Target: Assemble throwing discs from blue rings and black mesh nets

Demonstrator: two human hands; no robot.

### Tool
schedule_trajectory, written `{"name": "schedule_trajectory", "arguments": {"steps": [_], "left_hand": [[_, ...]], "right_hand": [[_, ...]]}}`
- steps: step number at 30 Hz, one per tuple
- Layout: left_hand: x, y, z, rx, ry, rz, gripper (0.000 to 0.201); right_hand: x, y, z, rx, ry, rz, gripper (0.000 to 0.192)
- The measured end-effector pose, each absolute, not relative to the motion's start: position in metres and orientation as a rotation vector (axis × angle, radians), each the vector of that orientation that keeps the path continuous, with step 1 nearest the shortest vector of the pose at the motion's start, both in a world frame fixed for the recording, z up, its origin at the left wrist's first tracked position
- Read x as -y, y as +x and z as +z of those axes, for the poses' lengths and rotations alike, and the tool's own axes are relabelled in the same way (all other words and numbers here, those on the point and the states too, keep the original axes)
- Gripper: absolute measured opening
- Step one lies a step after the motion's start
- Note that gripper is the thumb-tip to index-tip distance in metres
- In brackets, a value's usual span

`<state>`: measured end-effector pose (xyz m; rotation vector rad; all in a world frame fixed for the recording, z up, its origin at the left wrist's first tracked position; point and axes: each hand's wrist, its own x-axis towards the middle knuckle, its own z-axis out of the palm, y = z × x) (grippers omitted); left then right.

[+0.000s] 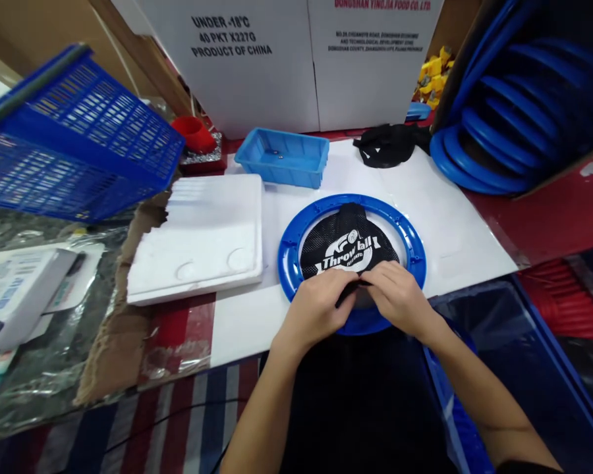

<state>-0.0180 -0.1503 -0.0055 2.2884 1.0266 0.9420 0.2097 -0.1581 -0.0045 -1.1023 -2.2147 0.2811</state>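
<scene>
— Two hands meet at the near edge of the white sheet [454, 217], is that right?

— Yes. Going left to right: a blue basket [74, 131] hangs over the table's left edge, then a white foam tray [202, 237], a small blue tub [286, 157] toward the back, and the blue ring [296, 243] in the middle.

— And the hands themselves?

— The left hand [316, 306] and the right hand [400, 296] both pinch the near hem of the black mesh net [348, 247], fingertips almost touching over the ring's near rim.

— Which way does the net lie from them?

— Straight ahead, spreading away from the person across the ring's opening, its printed logo facing up. Its long axis runs side to side, rim to rim. Neither hand is clearly nearer; both grip it at the same edge.

— Anything farther right?

— A black fabric bundle [388, 145] at the sheet's back edge, and stacked blue rings [499, 125] at the right.
</scene>
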Motion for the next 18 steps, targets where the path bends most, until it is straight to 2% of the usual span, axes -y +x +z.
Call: {"name": "schedule_trajectory", "arguments": {"steps": [4,9,15,18], "left_hand": [[0.149,-0.028,-0.005,-0.802,2.216,1.028,0.022],[0.148,-0.039,0.003,-0.573,2.179,0.871,0.018],[0.146,-0.041,0.005,-0.584,2.201,0.736,0.019],[0.147,-0.044,0.004,-0.601,2.246,0.706,0.021]], "right_hand": [[0.159,0.228,0.001,2.242,-0.891,0.448,0.029],[0.158,0.244,0.007,2.370,-0.625,0.562,0.024],[0.155,0.246,0.009,2.418,-0.599,0.649,0.024],[0.158,0.246,0.008,2.443,-0.624,0.595,0.027]]}}
